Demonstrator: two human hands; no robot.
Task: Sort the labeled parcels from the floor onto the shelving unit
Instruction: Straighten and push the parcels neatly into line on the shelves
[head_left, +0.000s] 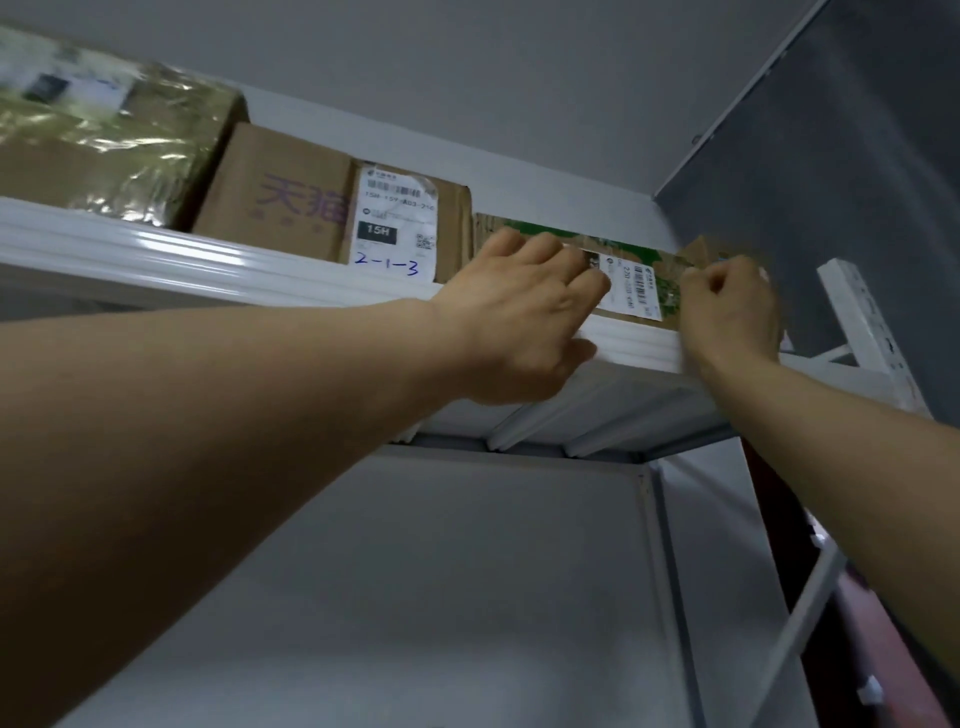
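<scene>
One flat parcel (635, 288) lengthwise along shelf (208, 255), label outward, left hand (519, 317), right hand (730, 312) gripping it

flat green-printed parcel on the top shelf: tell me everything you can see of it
The flat parcel is a low brown cardboard box with green print. A white label with barcodes sits on its front face. It lies at the right end of the top shelf, beside the taller box marked 2-1-3. The left hand covers its left front and the right hand its right end, fingers curled; grip unclear.
</scene>
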